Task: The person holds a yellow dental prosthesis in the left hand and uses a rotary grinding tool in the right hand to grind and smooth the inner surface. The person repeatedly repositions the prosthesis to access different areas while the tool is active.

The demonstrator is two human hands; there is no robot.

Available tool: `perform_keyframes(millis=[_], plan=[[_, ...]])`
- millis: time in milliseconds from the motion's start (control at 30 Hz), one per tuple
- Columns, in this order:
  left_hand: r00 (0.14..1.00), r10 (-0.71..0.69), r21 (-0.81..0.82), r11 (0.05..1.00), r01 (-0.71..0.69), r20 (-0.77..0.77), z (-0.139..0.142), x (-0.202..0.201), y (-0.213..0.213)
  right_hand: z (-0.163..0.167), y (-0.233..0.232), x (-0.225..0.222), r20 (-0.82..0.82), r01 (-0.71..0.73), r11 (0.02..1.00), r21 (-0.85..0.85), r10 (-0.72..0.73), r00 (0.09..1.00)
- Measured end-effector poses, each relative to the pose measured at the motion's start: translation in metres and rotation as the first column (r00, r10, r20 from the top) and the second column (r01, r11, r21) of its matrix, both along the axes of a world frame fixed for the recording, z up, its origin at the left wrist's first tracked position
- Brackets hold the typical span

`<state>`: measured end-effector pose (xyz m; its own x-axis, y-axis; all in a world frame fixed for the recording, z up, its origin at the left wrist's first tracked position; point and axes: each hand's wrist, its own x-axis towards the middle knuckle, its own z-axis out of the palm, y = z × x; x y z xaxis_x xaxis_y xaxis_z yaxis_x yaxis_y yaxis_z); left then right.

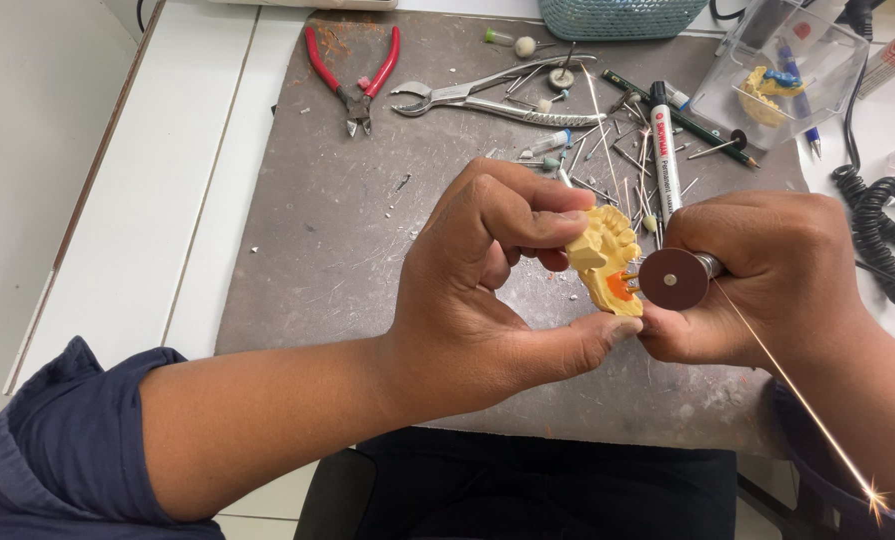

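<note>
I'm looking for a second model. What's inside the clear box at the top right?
Inside the clear box lies a yellow dental cast with a blue piece on it. Its underside is hidden.

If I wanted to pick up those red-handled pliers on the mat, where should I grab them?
Probably by the two red handles, coming from above at the far end. The red-handled pliers lie flat on the grey mat, handles spread apart and away from the person, pointed jaws nearest.

The left hand point(487, 270) pinches a yellow dental cast point(603, 262) between thumb and fingers over the grey mat point(337, 230). The right hand point(767, 275) grips a rotary handpiece whose brown disc point(673, 279) touches the cast; a bright spark streak point(797, 395) shoots toward the mat's near right corner. Red-handled pliers point(352, 75) lie near the far edge.
</note>
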<state>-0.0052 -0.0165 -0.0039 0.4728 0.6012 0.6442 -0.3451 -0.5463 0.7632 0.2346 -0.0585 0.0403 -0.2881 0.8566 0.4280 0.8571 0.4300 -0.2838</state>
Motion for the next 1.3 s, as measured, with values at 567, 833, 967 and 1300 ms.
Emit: perform_keyframes(millis=[567,833,967,1300], plan=[[0.961,-0.223,-0.342,0.901,0.268,0.165,-0.001,0.003,0.002,-0.002,-0.004,0.006,-0.139,-0.044,0.999,0.006,0.044,0.989],[0.812,-0.478,-0.718,0.429,0.549,0.335,-0.002,0.007,0.014,0.002,-0.002,0.016,-0.133,-0.041,0.999,0.027,0.044,0.99],[0.745,-0.544,-0.729,0.316,0.608,0.386,-0.006,0.001,0.012,0.0,-0.004,0.013,-0.071,-0.094,0.995,0.041,0.097,0.993],[0.777,-0.556,-0.647,0.483,0.59,0.294,-0.011,0.005,0.007,-0.002,-0.007,0.005,-0.096,-0.065,0.997,0.05,0.07,0.993]])
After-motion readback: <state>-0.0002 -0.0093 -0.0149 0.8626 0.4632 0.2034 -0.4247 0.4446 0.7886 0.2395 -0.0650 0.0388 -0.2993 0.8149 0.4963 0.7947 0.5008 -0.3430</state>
